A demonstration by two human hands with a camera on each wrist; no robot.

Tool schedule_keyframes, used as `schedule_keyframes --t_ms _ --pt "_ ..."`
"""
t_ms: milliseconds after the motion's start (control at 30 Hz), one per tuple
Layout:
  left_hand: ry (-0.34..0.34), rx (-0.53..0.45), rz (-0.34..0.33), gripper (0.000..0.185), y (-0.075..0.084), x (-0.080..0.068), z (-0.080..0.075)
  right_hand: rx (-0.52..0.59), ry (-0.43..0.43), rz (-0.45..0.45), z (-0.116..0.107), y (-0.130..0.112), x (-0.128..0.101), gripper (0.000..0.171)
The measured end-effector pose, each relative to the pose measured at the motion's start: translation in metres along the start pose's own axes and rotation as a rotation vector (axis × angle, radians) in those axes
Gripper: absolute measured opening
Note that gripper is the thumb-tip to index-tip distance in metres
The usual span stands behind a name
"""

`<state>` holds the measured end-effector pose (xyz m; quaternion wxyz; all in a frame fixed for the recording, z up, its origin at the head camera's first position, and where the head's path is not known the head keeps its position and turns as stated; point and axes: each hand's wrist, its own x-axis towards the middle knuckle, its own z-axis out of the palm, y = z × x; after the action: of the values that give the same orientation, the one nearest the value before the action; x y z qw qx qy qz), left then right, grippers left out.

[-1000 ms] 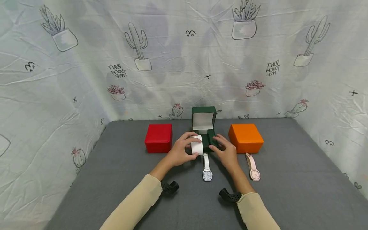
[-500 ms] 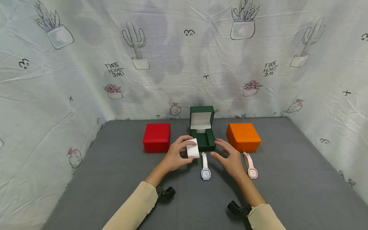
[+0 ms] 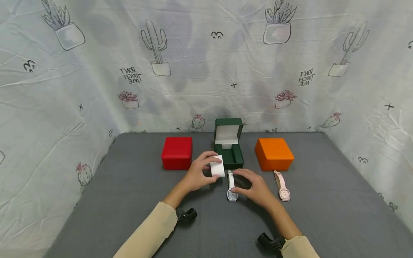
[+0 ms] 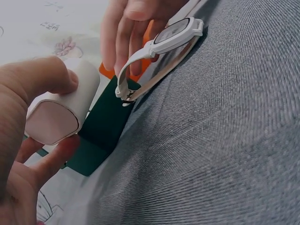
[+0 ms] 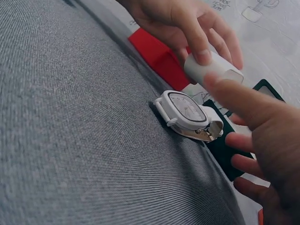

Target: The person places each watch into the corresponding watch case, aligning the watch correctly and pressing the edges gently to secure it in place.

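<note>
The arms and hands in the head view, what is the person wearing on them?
Both arms wear long, plain cream-beige sleeves that end at the wrists: the left sleeve and the right sleeve. A black perforated strap mount sits at each wrist, the left mount and the right mount. The left hand and right hand are bare; no rings or gloves show.

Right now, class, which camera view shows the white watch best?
The right wrist view: the white watch lies unobstructed, dial facing the camera. The left wrist view shows it edge-on; in the head view, the right hand partly covers it.
</note>
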<state>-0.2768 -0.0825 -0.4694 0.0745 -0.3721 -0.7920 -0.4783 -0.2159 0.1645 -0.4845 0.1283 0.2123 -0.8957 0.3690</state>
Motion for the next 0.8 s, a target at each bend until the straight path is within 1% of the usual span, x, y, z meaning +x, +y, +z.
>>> schedule_keyframes --t_ms 200,267,400,600,800 --pt "-0.012 -0.022 -0.006 0.045 0.0035 0.0006 -0.0008 -0.06 -0.109 0.034 -0.0025 0.0007 0.0008 0.077" --pt "-0.014 -0.024 -0.011 0.045 0.0048 0.0008 -0.0009 -0.065 -0.139 0.039 -0.0036 0.0008 0.0019 0.08" --pt "-0.013 -0.029 -0.014 0.044 0.0053 0.0005 -0.0007 -0.077 -0.182 0.022 -0.0026 0.0025 0.0051 0.084" --pt "-0.022 -0.027 -0.024 0.043 0.0056 0.0002 -0.0004 -0.091 -0.196 0.021 -0.0005 0.0015 0.0066 0.088" --pt "-0.024 -0.031 -0.03 0.043 0.0039 -0.0004 -0.0009 -0.051 -0.192 0.023 0.0024 -0.001 0.0065 0.083"
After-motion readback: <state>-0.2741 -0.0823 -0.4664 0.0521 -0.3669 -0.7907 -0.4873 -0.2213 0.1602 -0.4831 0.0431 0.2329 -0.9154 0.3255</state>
